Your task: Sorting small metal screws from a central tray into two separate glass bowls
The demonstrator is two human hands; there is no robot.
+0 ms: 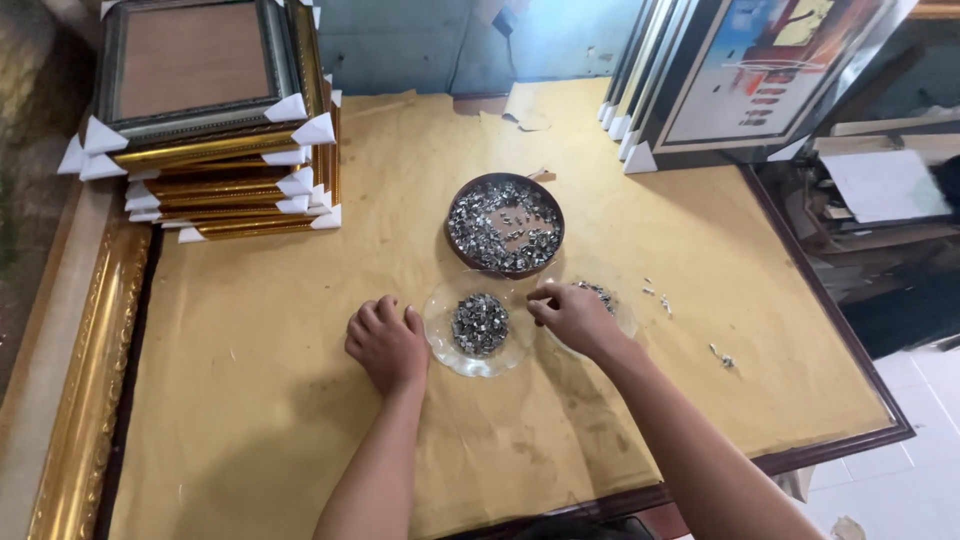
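A clear glass plate lies on the brown paper and holds a small heap of metal clips. My left hand rests fisted on the paper, touching the plate's left rim. My right hand hovers over a second clear plate to the right, fingertips pinched together near the first plate's edge; I cannot tell whether a clip is between them. Behind both sits a dark round bowl full of the same metal clips.
A stack of gold picture frames with white corner guards stands at the back left. Framed pictures lean at the back right. A few loose clips lie right of the plates. A gilt frame rail runs along the left edge.
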